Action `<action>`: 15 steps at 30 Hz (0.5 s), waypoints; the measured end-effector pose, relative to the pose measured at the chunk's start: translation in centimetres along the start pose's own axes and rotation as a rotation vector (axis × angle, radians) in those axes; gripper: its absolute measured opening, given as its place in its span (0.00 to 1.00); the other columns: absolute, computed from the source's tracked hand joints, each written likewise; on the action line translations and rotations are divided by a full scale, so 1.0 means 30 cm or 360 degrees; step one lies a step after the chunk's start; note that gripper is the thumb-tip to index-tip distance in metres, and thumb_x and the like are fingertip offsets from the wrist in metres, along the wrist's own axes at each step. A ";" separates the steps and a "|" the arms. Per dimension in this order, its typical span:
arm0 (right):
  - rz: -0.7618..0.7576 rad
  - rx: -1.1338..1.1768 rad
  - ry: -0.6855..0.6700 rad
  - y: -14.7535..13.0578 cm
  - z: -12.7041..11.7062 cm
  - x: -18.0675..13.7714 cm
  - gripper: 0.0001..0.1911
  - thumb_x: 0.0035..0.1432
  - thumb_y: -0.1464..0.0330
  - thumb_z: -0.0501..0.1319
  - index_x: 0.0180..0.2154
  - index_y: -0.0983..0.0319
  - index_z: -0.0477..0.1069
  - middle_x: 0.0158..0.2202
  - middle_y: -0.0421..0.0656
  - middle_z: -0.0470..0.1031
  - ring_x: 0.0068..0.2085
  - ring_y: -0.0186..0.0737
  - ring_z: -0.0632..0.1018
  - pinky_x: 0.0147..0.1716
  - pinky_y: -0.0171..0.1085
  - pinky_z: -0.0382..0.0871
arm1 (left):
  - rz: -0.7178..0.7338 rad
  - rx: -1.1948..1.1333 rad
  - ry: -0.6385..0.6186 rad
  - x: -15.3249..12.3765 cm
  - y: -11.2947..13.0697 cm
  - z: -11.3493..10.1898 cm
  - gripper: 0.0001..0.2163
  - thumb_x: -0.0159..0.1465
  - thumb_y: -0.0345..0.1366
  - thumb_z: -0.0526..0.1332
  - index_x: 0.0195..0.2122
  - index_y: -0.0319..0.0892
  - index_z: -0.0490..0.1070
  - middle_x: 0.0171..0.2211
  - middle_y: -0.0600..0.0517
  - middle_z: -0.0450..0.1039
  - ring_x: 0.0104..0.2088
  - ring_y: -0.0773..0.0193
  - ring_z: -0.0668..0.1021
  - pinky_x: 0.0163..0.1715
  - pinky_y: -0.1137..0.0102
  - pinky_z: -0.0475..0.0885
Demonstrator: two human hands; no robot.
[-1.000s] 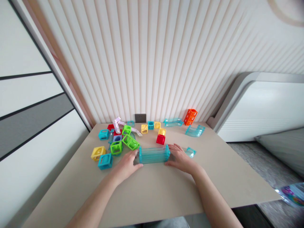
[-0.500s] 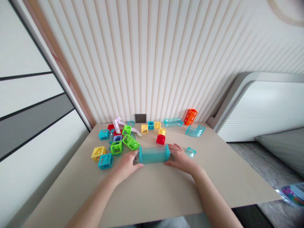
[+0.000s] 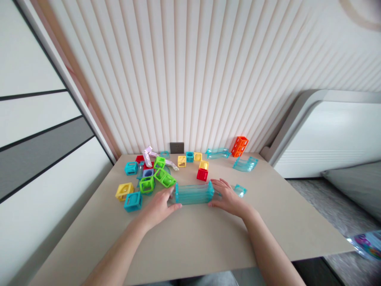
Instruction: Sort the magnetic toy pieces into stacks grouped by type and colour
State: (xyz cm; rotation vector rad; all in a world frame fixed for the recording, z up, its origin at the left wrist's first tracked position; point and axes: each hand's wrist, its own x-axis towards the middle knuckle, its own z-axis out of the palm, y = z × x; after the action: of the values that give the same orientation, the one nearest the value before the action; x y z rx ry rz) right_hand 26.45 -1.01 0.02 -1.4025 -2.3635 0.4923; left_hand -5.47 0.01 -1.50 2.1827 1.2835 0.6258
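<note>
Currently, stacked teal tracks lie at lower centre of frame on the tabletop. Left hand clamped on their left end, right hand on the right end; thumbs nearest the bottom edge. Green block just beside, left of centre. Bottle, lower right edge: colourful printed label, purple marking, lettering too blurred to read.

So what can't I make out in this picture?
In the head view:
Left grip: some fingers are hidden behind the hand itself.
Small clear blue piece: its left part goes behind the right grip.
Lavender-blue block: partly covered by a green block.
Colourful package: cut off by the right edge, its lettering too blurred.
</note>
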 end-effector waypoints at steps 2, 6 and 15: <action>-0.0008 0.0007 0.0057 0.008 -0.001 -0.001 0.39 0.52 0.50 0.69 0.61 0.57 0.65 0.60 0.53 0.69 0.64 0.55 0.66 0.66 0.60 0.49 | 0.0038 -0.0004 0.0057 -0.003 -0.007 0.000 0.29 0.62 0.47 0.64 0.61 0.39 0.64 0.50 0.42 0.76 0.44 0.54 0.80 0.48 0.62 0.75; -0.0045 0.0034 0.0167 0.023 0.000 -0.002 0.41 0.53 0.46 0.65 0.62 0.58 0.63 0.61 0.55 0.68 0.63 0.57 0.67 0.65 0.61 0.50 | 0.0136 -0.0007 0.0161 -0.004 -0.010 -0.006 0.29 0.64 0.49 0.62 0.62 0.40 0.63 0.50 0.43 0.77 0.45 0.55 0.80 0.49 0.61 0.75; -0.0137 0.0128 0.0155 -0.004 -0.024 -0.002 0.28 0.60 0.51 0.62 0.57 0.56 0.69 0.57 0.52 0.73 0.61 0.53 0.70 0.65 0.59 0.52 | 0.0228 -0.0040 0.0267 0.001 -0.007 -0.011 0.24 0.66 0.48 0.60 0.61 0.43 0.65 0.50 0.45 0.77 0.47 0.56 0.80 0.48 0.63 0.75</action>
State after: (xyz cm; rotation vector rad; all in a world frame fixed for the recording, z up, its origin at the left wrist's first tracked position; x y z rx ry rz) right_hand 26.73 -1.04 0.71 -1.2551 -2.2892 0.4790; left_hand -5.81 0.18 -1.38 2.2551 1.2010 0.8938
